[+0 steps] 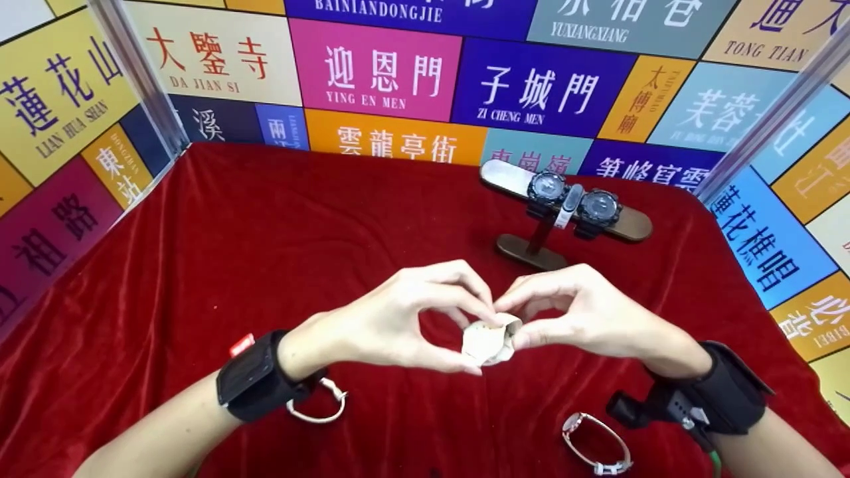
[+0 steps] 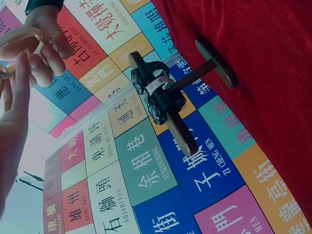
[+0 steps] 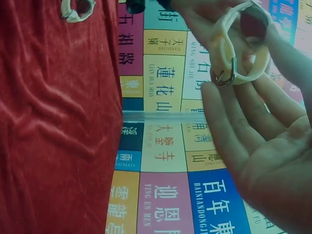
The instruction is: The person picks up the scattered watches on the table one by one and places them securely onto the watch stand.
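A wristwatch with a cream strap (image 1: 485, 344) is held up between both hands above the red cloth. My left hand (image 1: 405, 318) pinches it from the left, thumb below and fingers above. On the opposite side my right hand (image 1: 584, 309) grips it with thumb and fingertips. In the right wrist view the cream strap (image 3: 225, 46) forms a closed loop, with a metal buckle (image 3: 233, 73) near the right fingers. The left wrist view catches only part of the strap (image 2: 23, 33) at its edge, between the two hands.
A T-shaped stand (image 1: 634, 224) at the back right carries two dark watches (image 1: 601, 207) and a slim band (image 1: 569, 202). Two more light-strapped watches lie near the front: one by the left wrist (image 1: 319, 419), another at right (image 1: 614, 458). Printed panels (image 1: 375, 73) wall the red cloth (image 1: 299, 219).
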`<act>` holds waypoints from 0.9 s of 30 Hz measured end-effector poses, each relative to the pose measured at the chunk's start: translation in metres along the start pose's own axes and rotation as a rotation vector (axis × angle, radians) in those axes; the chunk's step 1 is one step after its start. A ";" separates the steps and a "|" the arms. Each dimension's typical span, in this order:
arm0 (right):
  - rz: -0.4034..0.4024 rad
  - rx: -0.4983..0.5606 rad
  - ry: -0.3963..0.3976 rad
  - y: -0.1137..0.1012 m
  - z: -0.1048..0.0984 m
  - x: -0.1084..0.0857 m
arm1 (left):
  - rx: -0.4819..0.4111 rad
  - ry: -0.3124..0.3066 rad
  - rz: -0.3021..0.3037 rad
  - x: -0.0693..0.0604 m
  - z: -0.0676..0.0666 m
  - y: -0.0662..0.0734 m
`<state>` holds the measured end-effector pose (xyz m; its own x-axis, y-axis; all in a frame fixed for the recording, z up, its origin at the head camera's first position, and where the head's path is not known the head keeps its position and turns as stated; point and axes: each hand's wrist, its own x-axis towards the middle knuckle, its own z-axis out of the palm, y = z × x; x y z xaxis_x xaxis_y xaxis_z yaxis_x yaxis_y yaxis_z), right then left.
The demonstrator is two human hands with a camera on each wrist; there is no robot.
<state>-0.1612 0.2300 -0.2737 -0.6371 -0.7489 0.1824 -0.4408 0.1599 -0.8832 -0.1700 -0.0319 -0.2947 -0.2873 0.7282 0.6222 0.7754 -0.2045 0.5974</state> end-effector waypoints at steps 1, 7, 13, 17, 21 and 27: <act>0.017 0.007 0.000 0.000 0.000 0.001 | 0.003 0.000 0.003 0.000 -0.001 0.000; 0.083 0.104 0.025 0.006 0.005 0.002 | 0.012 0.008 0.031 -0.003 -0.001 -0.002; 0.117 0.211 0.068 0.011 0.010 -0.001 | 0.025 0.027 0.055 -0.005 0.001 -0.006; 0.088 0.213 0.130 0.011 0.012 -0.002 | 0.024 0.056 0.049 -0.007 0.003 -0.009; 0.051 0.185 0.235 0.008 0.015 -0.002 | 0.054 0.122 0.001 -0.010 0.003 -0.011; 0.097 0.150 0.589 0.001 0.028 0.004 | 0.178 0.372 -0.218 -0.010 0.011 -0.008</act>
<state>-0.1465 0.2096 -0.2860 -0.9308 -0.2479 0.2685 -0.2970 0.0850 -0.9511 -0.1671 -0.0299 -0.3114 -0.6114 0.4507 0.6504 0.7495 0.0664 0.6586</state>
